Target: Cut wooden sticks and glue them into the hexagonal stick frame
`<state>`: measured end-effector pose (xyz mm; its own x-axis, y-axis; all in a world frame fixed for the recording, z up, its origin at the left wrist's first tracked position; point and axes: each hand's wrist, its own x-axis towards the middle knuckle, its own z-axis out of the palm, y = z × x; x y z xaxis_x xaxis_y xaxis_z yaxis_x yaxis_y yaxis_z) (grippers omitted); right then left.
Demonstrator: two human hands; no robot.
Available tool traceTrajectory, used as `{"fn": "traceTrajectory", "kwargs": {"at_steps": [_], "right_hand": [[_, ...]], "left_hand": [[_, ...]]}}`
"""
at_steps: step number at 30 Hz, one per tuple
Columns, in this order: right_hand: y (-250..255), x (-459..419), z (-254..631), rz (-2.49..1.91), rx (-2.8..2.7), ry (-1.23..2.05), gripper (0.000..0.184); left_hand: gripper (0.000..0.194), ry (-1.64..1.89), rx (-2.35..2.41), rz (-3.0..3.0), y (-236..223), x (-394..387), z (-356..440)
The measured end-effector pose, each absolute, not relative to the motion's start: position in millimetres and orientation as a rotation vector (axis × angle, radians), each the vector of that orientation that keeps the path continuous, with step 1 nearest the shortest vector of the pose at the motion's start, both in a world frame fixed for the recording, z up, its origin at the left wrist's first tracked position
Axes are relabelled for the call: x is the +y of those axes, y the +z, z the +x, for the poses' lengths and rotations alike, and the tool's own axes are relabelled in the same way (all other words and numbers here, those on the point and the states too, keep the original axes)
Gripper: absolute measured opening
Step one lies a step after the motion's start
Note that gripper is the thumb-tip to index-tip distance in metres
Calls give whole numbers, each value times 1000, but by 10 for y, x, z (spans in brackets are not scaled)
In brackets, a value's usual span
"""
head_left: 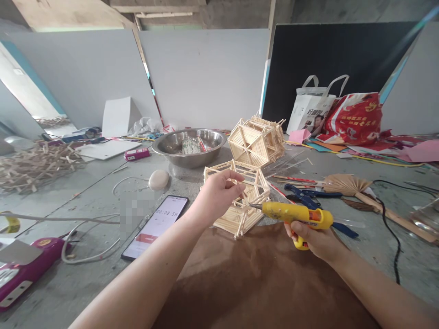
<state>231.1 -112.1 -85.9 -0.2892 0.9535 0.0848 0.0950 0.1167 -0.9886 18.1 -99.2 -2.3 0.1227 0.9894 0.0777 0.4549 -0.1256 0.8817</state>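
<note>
My right hand (pixel 317 240) is wrapped round the handle of a yellow hot glue gun (pixel 286 213), whose nozzle points left. My left hand (pixel 222 194) is closed in a pinch just above that nozzle. A short thin wooden stick (pixel 243 195) seems to be between its fingertips, largely hidden by them. Below and behind this hand sits a six-sided frame of thin wooden sticks (pixel 228 223), partly covered by the hand. A second stick structure (pixel 255 142), with slatted sides, stands tilted behind it.
A steel basin (pixel 188 157) stands behind my left hand, with a phone (pixel 156 226) showing a timer nearer me. Blue-handled pliers (pixel 303 196) and a fan-shaped brown item (pixel 343 183) lie right. Bags (pixel 355 119), a stick pile (pixel 37 167), a magenta power strip (pixel 32 265) and cables surround the area.
</note>
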Motion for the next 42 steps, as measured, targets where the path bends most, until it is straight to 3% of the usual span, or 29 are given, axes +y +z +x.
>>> {"fn": "traceTrajectory", "kwargs": {"at_steps": [6, 11, 13, 20, 27, 42], "right_hand": [[-845, -1115, 2325, -991, -1666, 1215, 36], [-814, -1098, 2358, -997, -1706, 1087, 37], [-811, -1093, 2367, -1000, -1721, 1075, 38], [-781, -1128, 2334, -1081, -1794, 1180, 29], [-774, -1143, 2312, -1062, -1806, 1164, 28], [-788, -1165, 2322, -994, -1962, 875, 28]], "left_hand": [[24, 959, 1448, 1663, -4, -1000, 180], [63, 963, 1500, 1708, -2, -1017, 175], [69, 967, 1507, 1717, -3, -1016, 165], [29, 1029, 1499, 1620, 53, -970, 82], [10, 1024, 1460, 1602, 50, -979, 95], [19, 1053, 1371, 1548, 71, -982, 116]]}}
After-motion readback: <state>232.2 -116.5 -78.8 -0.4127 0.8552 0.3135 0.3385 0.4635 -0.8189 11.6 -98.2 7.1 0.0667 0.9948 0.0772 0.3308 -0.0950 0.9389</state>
